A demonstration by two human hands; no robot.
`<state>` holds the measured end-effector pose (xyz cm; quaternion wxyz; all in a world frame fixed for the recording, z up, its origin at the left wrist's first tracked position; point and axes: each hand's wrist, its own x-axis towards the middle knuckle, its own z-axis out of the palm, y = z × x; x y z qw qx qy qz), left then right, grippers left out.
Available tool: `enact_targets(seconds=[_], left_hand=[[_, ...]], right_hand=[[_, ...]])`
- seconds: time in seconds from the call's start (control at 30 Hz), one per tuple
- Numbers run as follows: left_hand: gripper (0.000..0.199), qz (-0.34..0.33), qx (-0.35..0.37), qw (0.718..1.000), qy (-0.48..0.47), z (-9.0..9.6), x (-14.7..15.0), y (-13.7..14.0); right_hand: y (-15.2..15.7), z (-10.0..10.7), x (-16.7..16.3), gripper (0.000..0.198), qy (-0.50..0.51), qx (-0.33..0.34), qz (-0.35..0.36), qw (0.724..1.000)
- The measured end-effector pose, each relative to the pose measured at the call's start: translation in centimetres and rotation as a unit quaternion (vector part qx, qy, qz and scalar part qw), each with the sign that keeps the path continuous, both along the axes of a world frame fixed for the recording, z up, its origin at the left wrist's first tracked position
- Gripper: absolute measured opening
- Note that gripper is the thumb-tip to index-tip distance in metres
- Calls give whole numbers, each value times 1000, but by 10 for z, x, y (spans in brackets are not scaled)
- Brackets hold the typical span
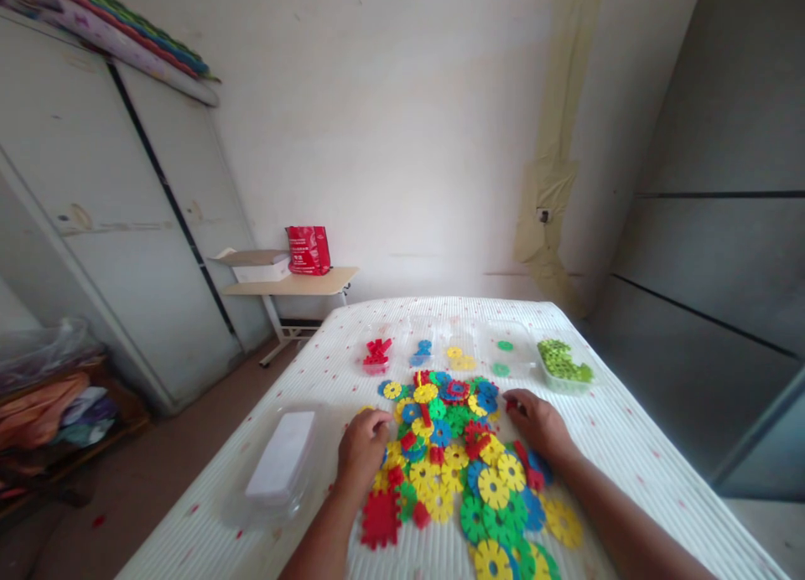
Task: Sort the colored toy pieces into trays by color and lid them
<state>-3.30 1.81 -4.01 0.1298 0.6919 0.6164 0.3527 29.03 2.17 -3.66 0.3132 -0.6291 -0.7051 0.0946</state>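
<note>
Taking the loose heap of plastic pieces (pixel 459 418) as my clock's centre, with twelve away from me, I have one notched red square (pixel 381 520) at seven, on the heap's near edge. Red, yellow, green and blue pieces overlap too much to count. My left hand (pixel 363 446) is at nine, fingers curled against the heap; I cannot tell whether they pinch anything. Past it lies one clear tray (pixel 295 503) with one pale block (pixel 282 458). My right hand (pixel 534 421) is between two and three, fingers bent over a dark red bit; pinched or merely touched, I cannot tell. I judge that I am picking through the heap, and that the next move calls for a fingertip pinch on one rim, free of its neighbours. Farther up the bench (pixel 333 362), four clear boxes run from eleven to one: a jumbled red pile (pixel 377 352), at least two blue pieces (pixel 423 352), at least two yellow ones (pixel 464 363), then two green discs (pixel 504 345). One tub of light green bits (pixel 564 364) stands at two. Farthest, at eleven, one small table (pixel 314 285) bears one red bag (pixel 308 251) and one white box (pixel 261 270).
</note>
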Motion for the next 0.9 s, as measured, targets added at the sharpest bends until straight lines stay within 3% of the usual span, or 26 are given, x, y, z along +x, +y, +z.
enact_targets(seconds=[0.07, 0.2, 0.33, 0.4, 0.5, 0.67, 0.8, 0.9], left_hand=[[22, 4, -6, 1000, -3, 0, 0, 0], [20, -3, -10, 1000, -16, -3, -2, 1], [21, -10, -5, 1000, -28, -6, -4, 3], [22, -13, -3, 999, -31, -7, -4, 3], [22, -14, -1, 999, -29, -7, -4, 3], [21, -2, -1, 1000, -30, -6, -4, 2], [22, 4, 13, 999, -37, -2, -2, 0], [22, -7, 40, 997, -59, 8, 5, -5]], right_hand=[[-2, 6, 1, 28, 64, -13, 5, 998], [-9, 20, 7, 30, 227, -119, -12, 967], [-18, 37, 16, 20, 296, -192, 65, 933], [-24, 45, 19, 19, 268, -222, 112, 931], [-30, 53, 17, 12, 146, -217, 157, 952], [-35, 52, 5, 12, -38, -168, 111, 979], [-35, 48, 0, 10, -64, -167, 108, 978], [-33, 50, -3, 7, -11, -163, 107, 981]])
